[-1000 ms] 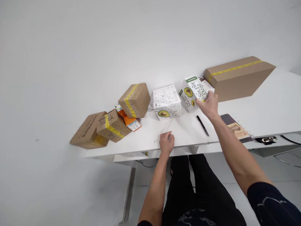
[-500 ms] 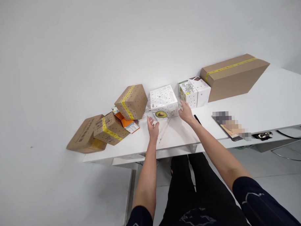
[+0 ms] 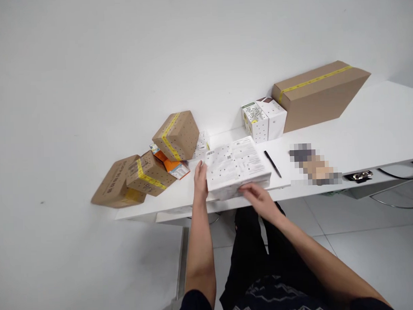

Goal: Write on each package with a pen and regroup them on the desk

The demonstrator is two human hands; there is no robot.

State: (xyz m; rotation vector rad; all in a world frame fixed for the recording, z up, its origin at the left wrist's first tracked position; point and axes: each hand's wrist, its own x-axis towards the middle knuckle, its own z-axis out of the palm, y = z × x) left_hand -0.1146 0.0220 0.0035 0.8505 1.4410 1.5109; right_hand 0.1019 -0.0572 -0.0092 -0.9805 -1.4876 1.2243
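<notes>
A white spotted carton (image 3: 234, 165) lies near the front edge of the table, its printed top facing up. My left hand (image 3: 200, 184) presses along the carton's left side, fingers around its corner and thumb side towards me. Against the front face, my right hand (image 3: 260, 200) has its fingers stretched out, touching the carton near its lower front; it grips nothing. A black pen (image 3: 272, 164) lies just right of the carton.
Brown taped boxes (image 3: 177, 135) stand on the left, with an orange opened pack (image 3: 173, 165) among them. Behind are white cartons (image 3: 258, 126) and a long brown box (image 3: 323, 101). A pixelated item (image 3: 315, 164) lies on the right of the white table (image 3: 368, 140).
The white carton has come from the back of the table to the front edge. My left hand now rests on its left side; my right hand moved down to its front.
</notes>
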